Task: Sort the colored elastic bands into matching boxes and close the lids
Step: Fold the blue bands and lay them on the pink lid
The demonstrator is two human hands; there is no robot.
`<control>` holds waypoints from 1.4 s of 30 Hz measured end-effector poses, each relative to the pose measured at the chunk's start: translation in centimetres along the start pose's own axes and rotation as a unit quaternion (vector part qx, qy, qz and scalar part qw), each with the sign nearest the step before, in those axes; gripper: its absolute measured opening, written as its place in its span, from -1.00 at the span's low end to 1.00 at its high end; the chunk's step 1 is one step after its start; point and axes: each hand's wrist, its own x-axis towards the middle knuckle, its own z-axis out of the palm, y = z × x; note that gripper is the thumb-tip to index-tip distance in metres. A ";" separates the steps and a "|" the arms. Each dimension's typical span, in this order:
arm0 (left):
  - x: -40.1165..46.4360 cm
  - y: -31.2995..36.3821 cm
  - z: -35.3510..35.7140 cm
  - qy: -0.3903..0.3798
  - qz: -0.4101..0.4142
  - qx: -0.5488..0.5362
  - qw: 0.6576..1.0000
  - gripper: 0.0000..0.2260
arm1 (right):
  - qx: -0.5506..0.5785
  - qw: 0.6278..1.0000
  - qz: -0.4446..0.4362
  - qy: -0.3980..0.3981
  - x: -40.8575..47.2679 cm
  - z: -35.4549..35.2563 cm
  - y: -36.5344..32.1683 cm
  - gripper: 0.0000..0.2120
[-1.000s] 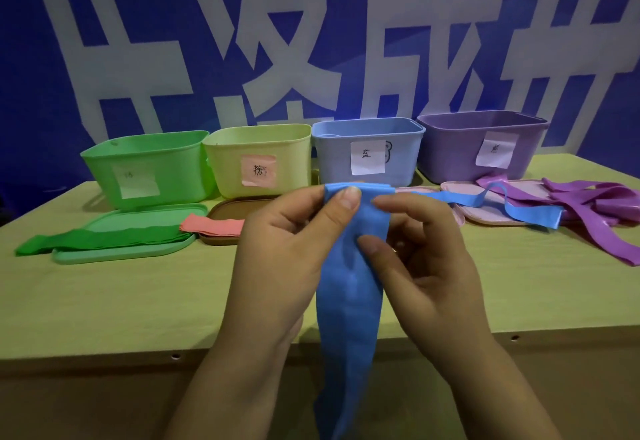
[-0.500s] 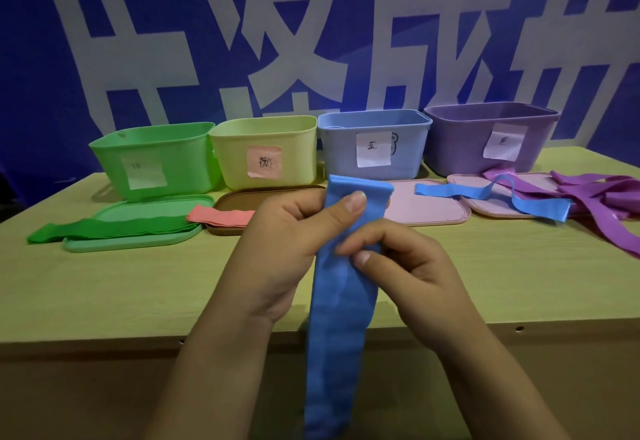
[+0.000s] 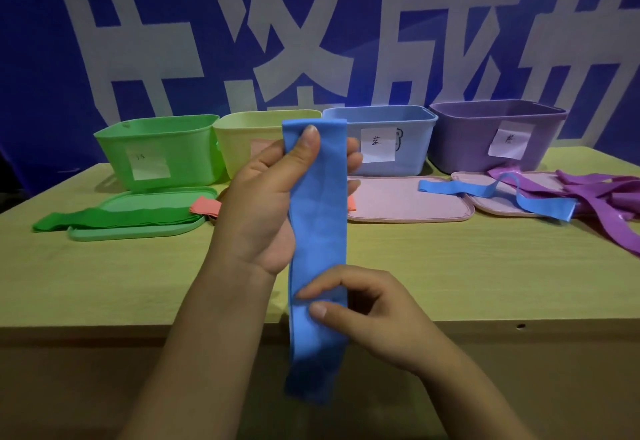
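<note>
Head view: left hand (image 3: 263, 204) and right hand (image 3: 374, 311) pinch blue band (image 3: 317, 231) upright, hiding much of yellow box (image 3: 242, 138). Behind on tabletop (image 3: 104, 283): green box (image 3: 156, 148), blue box (image 3: 398, 134), purple box (image 3: 485, 131), open lids, loose bands.

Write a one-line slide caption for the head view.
Both hands, left and right, hold a blue band upright before four open boxes.

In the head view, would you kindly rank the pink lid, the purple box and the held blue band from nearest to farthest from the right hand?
1. Held blue band: pinched by the right hand.
2. Pink lid: on the table, beyond it.
3. Purple box: far right, back row.
</note>
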 end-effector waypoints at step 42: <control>4.1 2.9 -0.7 -0.006 -0.039 -0.066 0.997 -0.78 | -0.030 0.980 0.135 -0.140 -2.2 0.0 1.5 -0.75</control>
